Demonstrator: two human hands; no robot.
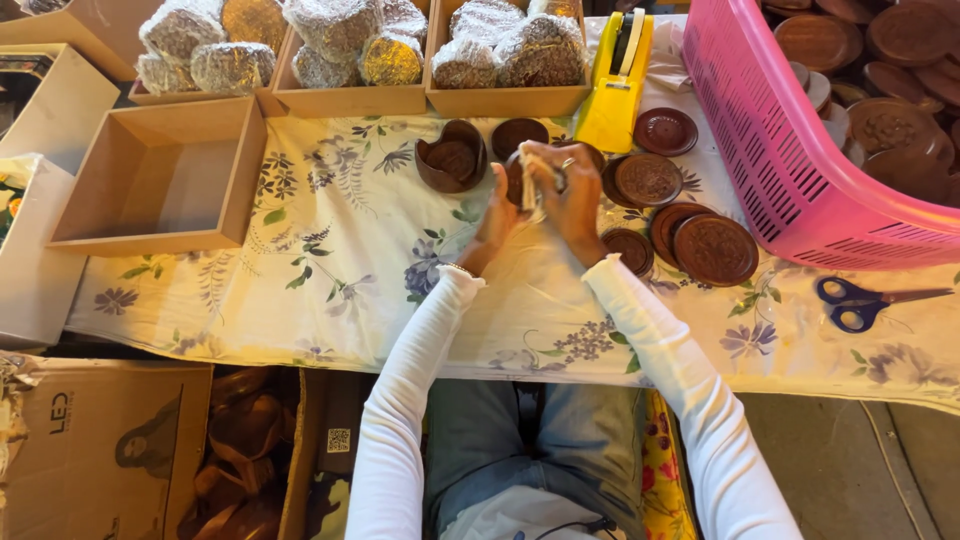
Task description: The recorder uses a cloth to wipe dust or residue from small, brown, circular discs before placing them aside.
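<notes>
Both my hands meet above the flowered tablecloth (pixel 330 270). My left hand (pixel 498 212) and my right hand (pixel 568 195) together grip a small brown wooden piece wrapped in a bit of clear film (pixel 528 178); the piece is mostly hidden by my fingers. A heart-shaped dark wooden bowl (pixel 452 157) sits just left of my hands. Several round carved wooden lids (pixel 714 249) lie to the right of my right hand.
An empty wooden box (pixel 165 175) stands at the left. Boxes of film-wrapped bundles (pixel 340 45) line the back. A yellow tape dispenser (pixel 618 80), a pink basket (pixel 790 140) of wooden pieces and blue scissors (pixel 850 300) are on the right. Cardboard boxes (pixel 100 440) sit below.
</notes>
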